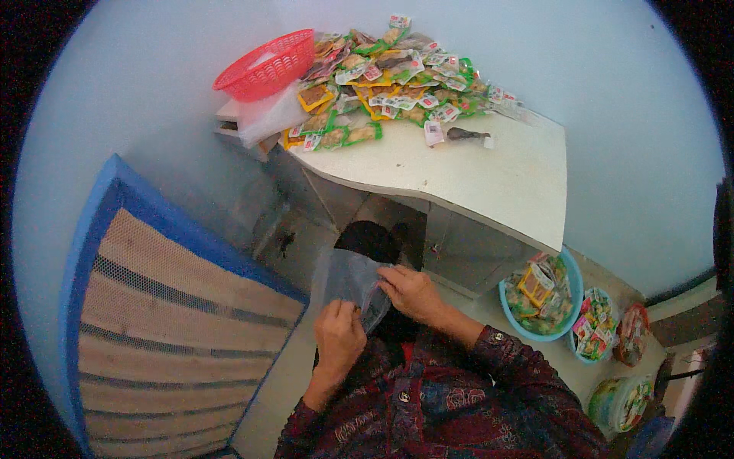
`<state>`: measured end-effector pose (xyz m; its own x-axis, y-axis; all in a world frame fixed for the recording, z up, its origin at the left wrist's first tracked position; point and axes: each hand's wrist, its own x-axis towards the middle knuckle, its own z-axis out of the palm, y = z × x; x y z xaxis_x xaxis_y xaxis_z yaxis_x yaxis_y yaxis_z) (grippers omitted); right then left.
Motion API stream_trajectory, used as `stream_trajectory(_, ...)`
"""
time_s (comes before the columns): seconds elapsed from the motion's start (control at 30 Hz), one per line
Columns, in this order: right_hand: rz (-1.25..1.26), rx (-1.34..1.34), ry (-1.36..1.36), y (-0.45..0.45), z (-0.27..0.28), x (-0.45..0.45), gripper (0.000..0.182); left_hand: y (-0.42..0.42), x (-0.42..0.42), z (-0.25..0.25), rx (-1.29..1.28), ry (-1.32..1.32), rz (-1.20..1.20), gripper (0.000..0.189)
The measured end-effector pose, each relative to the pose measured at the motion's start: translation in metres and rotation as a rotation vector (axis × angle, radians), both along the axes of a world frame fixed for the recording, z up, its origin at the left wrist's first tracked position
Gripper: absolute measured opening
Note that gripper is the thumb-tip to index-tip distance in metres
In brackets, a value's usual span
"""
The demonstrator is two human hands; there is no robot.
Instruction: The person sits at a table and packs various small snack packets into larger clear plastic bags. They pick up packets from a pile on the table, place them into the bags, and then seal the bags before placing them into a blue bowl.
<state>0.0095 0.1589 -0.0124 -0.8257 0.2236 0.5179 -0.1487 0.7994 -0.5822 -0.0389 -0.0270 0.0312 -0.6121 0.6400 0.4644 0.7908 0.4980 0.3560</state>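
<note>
A clear plastic bag [352, 275] hangs over my lap, gripped at its edge by both hands. My left hand [339, 333] pinches the near left part of its rim. Farther up on the right, my right hand [412, 291] has its fingers closed on the other side of the rim. Between the hands the mouth of the bag looks partly spread, and I see nothing inside it. Beyond the bag stands a white table [504, 172], with a heap of small sealed food packets [395, 74] along its back. One dark packet [467, 135] lies apart near the middle.
A red plastic basket [266, 66] rests on a stack of clear bags [272, 115] at the table's left end. To my left leans a blue-framed bed base [189, 321]. On the floor at right stand a blue basin [575, 287] and several smaller containers of packets [595, 327].
</note>
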Motion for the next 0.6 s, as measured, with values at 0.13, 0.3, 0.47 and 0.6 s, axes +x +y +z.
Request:
stream_trajectory(0.13,0.026,0.05,0.051,-0.001,-0.001,-0.002,0.013,0.001,0.005,0.001,0.072,-0.092,0.012,0.023)
stream_trajectory(0.3,0.005,0.069,0.029,-0.004,0.011,-0.004,0.012,0.01,0.017,0.003,0.004,0.001,-0.134,0.037)
stream_trajectory(0.47,0.008,0.053,0.019,-0.006,0.023,-0.005,0.015,0.005,0.02,-0.004,-0.062,-0.029,-0.079,0.042)
stream_trajectory(0.6,0.062,0.032,0.034,-0.011,0.024,-0.002,0.015,0.003,0.02,-0.003,-0.043,-0.086,0.047,0.045)
